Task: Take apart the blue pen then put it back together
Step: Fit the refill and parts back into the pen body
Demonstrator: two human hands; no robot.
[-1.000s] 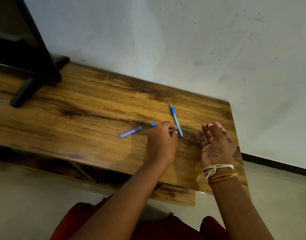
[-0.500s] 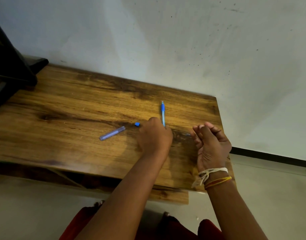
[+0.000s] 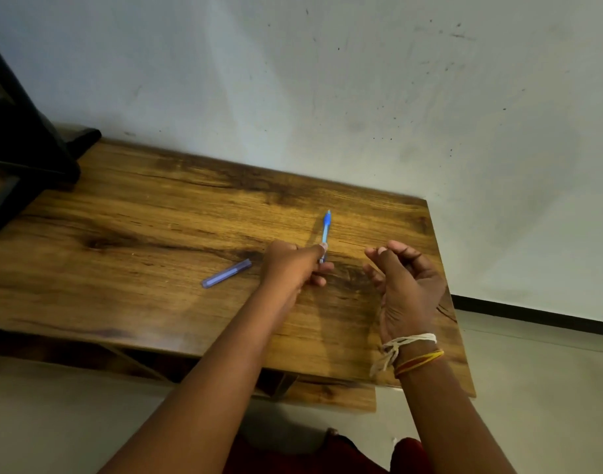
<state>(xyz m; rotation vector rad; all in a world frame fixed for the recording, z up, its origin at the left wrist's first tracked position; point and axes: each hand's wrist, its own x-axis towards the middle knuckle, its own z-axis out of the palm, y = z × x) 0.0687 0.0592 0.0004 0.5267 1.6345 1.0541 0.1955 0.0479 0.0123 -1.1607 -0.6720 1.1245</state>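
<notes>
The blue pen body (image 3: pixel 326 229) points away from me over the middle of the wooden table (image 3: pixel 139 217). My left hand (image 3: pixel 293 266) pinches its near end, and its far tip is lifted slightly, casting a shadow on the wood. A translucent purple pen piece (image 3: pixel 226 273) lies flat to the left of that hand. To the right of the pen, my right hand (image 3: pixel 407 285) hovers with its palm turned left and its fingers loosely curled, with nothing visible in it. White and yellow-red threads circle its wrist.
A black stand (image 3: pixel 23 159) sits at the table's far left. A scuffed white wall (image 3: pixel 361 97) rises right behind the table. The table's right edge (image 3: pixel 453 302) runs just beyond my right hand, with pale floor below.
My left hand has closed on the pen's near end and tipped it up. The small blue piece seen beside that hand earlier is hidden now. My right hand has barely moved.
</notes>
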